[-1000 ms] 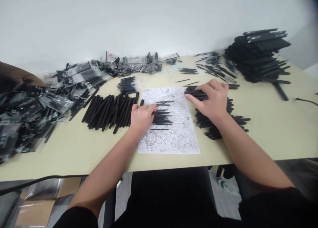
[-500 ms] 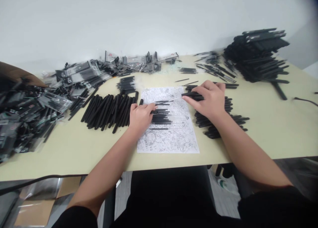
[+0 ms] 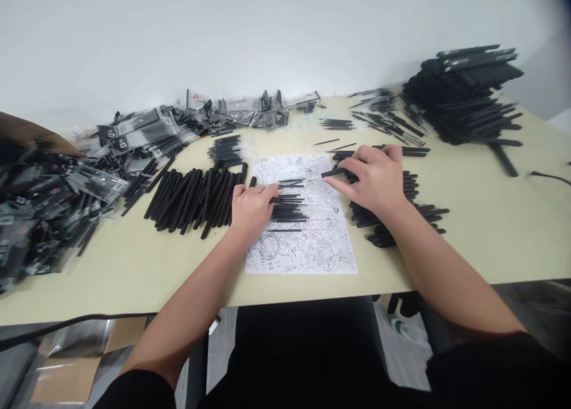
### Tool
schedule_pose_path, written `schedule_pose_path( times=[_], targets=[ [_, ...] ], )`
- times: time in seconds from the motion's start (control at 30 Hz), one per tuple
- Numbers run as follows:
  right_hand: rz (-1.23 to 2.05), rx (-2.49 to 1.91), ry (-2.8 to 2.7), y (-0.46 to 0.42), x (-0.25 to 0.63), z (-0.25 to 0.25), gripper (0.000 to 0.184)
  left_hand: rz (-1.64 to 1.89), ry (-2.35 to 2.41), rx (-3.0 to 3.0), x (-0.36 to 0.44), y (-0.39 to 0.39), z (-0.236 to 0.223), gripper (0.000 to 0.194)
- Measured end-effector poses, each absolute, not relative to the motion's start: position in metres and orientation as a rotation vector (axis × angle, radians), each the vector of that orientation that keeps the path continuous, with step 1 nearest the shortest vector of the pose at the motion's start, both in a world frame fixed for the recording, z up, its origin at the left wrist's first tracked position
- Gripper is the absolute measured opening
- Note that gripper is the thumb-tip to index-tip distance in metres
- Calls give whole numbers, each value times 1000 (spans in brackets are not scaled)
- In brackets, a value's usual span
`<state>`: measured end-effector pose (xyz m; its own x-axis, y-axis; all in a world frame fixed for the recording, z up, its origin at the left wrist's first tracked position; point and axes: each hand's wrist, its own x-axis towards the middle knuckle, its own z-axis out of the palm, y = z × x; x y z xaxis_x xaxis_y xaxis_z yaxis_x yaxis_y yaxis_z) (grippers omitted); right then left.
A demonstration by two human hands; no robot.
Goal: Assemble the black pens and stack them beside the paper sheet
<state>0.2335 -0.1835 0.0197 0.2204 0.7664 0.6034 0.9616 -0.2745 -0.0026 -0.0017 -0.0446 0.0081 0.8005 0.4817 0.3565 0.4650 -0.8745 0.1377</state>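
Note:
A scribbled white sheet (image 3: 307,254) lies before me. Over its left edge my left hand (image 3: 253,210) is closed, finger and thumb pinching thin black sticks (image 3: 292,183) that look like pen refills. Several more thin refills (image 3: 288,210) lie in a row on the sheet beside those fingers. At the sheet's upper right, my right hand (image 3: 372,177) grips a thick black pen barrel (image 3: 332,173), its end pointing left toward the refills. A faint pale line runs between the two; whether they touch I cannot tell. Under the right hand lie black pens (image 3: 379,236).
Left of the sheet is a row of thick black barrels (image 3: 191,201). Heaps of plastic-wrapped packs (image 3: 49,201) cover the far left and back. A tall stack of black pens (image 3: 464,94) stands back right. The yellow table's (image 3: 156,284) front edge is near my body.
The barrel end in my right hand now shows more plainly, tipped toward the refills. The pinched refills have shifted slightly left. Both hands stay almost in place.

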Motion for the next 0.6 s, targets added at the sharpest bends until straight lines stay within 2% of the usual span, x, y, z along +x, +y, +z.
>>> schedule_pose_path(
  times=[0.23,0.47,0.6],
  targets=[
    [-535,-1998,-1537,-180,231,14,56,647,740,2909,-1,-45,6,21],
    [-357,-1864,-1592,-176,207,9,50,677,609,2967,2,-51,4,30],
    [-357,-1846,-1597,-175,200,9,56,728,556,2977,3,-51,2,31]
  ],
)
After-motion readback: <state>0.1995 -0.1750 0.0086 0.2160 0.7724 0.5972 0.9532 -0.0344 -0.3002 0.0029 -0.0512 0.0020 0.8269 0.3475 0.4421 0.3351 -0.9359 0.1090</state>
